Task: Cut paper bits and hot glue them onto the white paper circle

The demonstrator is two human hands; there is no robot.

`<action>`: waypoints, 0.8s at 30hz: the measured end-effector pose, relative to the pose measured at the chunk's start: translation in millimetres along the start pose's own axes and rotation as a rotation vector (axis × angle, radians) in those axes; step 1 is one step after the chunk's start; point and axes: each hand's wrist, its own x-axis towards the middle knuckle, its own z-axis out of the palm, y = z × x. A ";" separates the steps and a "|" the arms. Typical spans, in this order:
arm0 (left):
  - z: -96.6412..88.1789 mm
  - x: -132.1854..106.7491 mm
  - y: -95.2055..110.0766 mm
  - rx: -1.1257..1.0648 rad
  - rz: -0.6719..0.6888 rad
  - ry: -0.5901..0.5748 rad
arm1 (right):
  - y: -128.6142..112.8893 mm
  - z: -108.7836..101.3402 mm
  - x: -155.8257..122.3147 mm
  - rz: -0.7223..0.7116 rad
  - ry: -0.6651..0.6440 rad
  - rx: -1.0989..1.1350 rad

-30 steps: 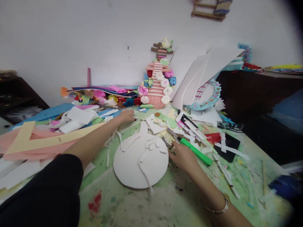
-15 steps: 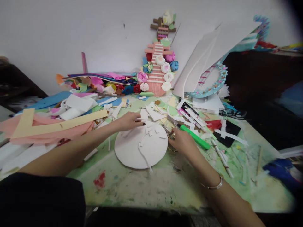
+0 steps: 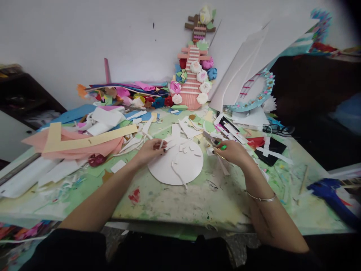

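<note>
Several loose scraps cluttered your white disc

Your left hand pinched a white strip at the disc's upper-left edge. Your right hand was curled off its right side; whether it held anything was unclear. The disc lay on the worktop between them. One careless brush could have scattered those scraps, or snagged the string overhanging the near edge.

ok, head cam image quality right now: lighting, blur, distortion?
Head view: soft light on the tabletop, shadows faint; white scraps barely stand out against the white round cutout; top right corner falls to black; the blue object near the right edge looks soft and stretched; what the right hand holds is too unclear to name.
</note>
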 end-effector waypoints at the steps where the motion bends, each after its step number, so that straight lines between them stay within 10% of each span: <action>1: 2.2 -2.7 0.3 0.004 0.018 0.020 | 1.1 -0.3 0.4 -0.016 0.018 0.088; 8: 10.3 -9.1 4.0 -0.296 0.007 0.091 | -33.1 29.8 -13.6 -0.207 -0.379 0.996; 13: 11.3 -15.4 7.1 -0.499 -0.069 0.040 | -56.7 44.6 -28.8 -0.312 -0.610 0.993; 24: 25.0 -22.3 6.6 -0.456 -0.113 -0.016 | -63.2 59.3 -29.9 -0.299 -0.602 0.970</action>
